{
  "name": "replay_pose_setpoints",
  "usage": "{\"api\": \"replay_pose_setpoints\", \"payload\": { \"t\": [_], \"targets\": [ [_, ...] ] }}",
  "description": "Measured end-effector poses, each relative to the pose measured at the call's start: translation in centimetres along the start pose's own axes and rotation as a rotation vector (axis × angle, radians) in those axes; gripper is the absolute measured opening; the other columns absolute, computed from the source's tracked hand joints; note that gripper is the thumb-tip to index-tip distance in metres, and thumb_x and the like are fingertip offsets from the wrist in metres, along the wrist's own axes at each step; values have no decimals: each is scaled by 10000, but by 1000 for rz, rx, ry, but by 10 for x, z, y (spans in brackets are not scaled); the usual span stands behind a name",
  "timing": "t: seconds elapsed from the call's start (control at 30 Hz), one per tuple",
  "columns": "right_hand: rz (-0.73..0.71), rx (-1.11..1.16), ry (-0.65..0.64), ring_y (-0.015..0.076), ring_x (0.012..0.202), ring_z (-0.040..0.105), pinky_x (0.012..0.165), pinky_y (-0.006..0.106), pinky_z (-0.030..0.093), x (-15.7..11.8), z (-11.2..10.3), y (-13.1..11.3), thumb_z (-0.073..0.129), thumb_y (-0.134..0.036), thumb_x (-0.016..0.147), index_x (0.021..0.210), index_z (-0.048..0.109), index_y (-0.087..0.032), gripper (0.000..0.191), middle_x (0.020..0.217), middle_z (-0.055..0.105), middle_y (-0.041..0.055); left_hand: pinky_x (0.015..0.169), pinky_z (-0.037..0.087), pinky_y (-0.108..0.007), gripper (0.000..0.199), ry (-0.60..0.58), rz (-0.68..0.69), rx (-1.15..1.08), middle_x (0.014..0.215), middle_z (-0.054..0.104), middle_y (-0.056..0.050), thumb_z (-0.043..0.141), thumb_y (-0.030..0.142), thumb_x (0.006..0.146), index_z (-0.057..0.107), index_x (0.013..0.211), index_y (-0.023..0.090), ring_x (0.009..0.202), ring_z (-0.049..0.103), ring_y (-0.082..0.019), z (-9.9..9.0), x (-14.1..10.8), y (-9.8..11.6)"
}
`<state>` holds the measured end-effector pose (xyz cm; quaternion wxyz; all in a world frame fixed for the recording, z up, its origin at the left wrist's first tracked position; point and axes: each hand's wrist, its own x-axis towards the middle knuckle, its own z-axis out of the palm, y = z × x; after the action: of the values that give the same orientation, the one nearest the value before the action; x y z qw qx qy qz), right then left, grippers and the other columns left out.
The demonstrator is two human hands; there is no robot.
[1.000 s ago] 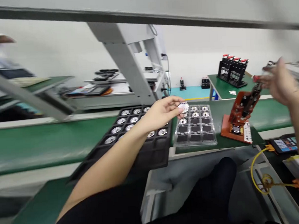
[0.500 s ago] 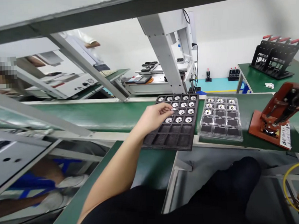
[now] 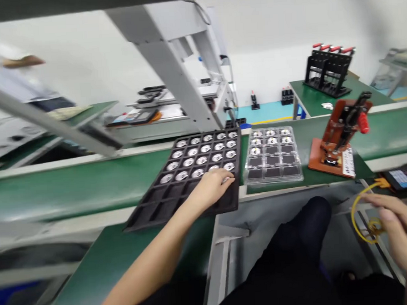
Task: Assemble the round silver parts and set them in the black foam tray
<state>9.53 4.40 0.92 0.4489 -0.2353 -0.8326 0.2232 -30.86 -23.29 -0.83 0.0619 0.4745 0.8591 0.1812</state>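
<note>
My left hand [image 3: 212, 187] is over the near right part of a black compartment tray [image 3: 165, 208]. Its fingers are pinched on a small round white part [image 3: 227, 179], mostly covered by the fingertips. Several like parts [image 3: 201, 160] sit in the tray's far rows. At the lower right, my right hand [image 3: 404, 235] has its fingers stretched out and apart, close to a yellow cable [image 3: 354, 217], with nothing seen in it. An orange-brown toggle-clamp fixture [image 3: 318, 158] with a red-tipped handle stands beyond it, a white label on its base.
A clear plastic tray [image 3: 272, 180] holds several round parts in its far compartments. Right of the fixture lies a dark device with a lit screen [image 3: 405, 178]. A slanted grey post [image 3: 172, 67] rises behind the belt. Black clamp racks [image 3: 329, 71] stand on a green table.
My left hand has moved toward the tray's near right side. My right hand has left the clamp handle and come down, fingers apart. The view has swung right.
</note>
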Motion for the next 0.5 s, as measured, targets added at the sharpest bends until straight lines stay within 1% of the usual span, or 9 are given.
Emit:
{"api": "replay_pose_setpoints", "payload": {
  "t": [0.07,0.1,0.17,0.2,0.23,0.3,0.37,0.43,0.5],
  "targets": [
    [123,74,-195,324,915,825,766,460,699,-23,-3,3,630,-336,1036,1095,812,-392,200,1046,849,30,1036,549,-425,392,11,104,-39,1162,802,-130,527,482,1036,781,1104,192,1100,728,-307,5,6,33],
    [176,121,-260,301,928,822,805,429,685,-32,-3,3,626,-335,1051,1073,812,-349,188,1045,845,40,1032,556,-406,410,-2,172,-87,1196,792,-119,517,518,1049,772,1133,208,1113,729,-297,11,9,53],
    [251,187,-307,258,952,810,864,375,651,-46,-1,4,600,-337,1081,1036,807,-286,217,1040,838,51,1039,564,-379,415,-97,344,-188,1203,786,-92,512,557,1057,773,1128,242,1122,735,-281,31,14,95],
    [285,209,-297,240,958,803,881,355,636,-53,0,6,592,-336,1089,1044,805,-270,227,1032,834,50,1037,570,-368,405,-180,428,-229,1211,785,-79,513,560,1059,776,1131,261,1128,739,-275,45,16,115],
    [318,216,-273,227,949,799,887,340,624,-61,1,9,594,-336,1091,1046,804,-259,229,1019,831,49,1034,578,-361,390,-288,510,-263,1217,785,-71,517,552,1060,779,1140,275,1128,744,-271,62,18,135],
    [383,193,-208,212,941,792,886,319,611,-81,-1,15,600,-338,1090,1042,802,-239,229,1007,828,51,1031,591,-361,369,-517,647,-298,1229,789,-64,522,527,1060,781,1177,291,1128,754,-269,100,21,169],
    [444,123,-134,199,911,790,852,296,609,-109,-8,21,608,-338,1085,1022,800,-230,229,982,825,47,1052,594,-387,371,-712,741,-288,1259,789,-74,530,501,1048,774,1226,285,1152,760,-283,146,27,198],
    [512,23,-54,186,870,791,813,274,612,-142,-22,24,617,-331,1077,1001,800,-231,222,947,825,34,1085,582,-426,391,-841,813,-245,1307,781,-94,545,478,1025,760,1273,264,1202,750,-309,195,35,221],
    [590,-89,38,182,846,795,796,266,615,-178,-44,21,627,-322,1070,978,801,-238,214,926,827,21,1118,561,-458,418,-906,879,-186,1341,767,-124,559,449,997,747,1298,229,1247,730,-333,247,46,240]
  ]
}}
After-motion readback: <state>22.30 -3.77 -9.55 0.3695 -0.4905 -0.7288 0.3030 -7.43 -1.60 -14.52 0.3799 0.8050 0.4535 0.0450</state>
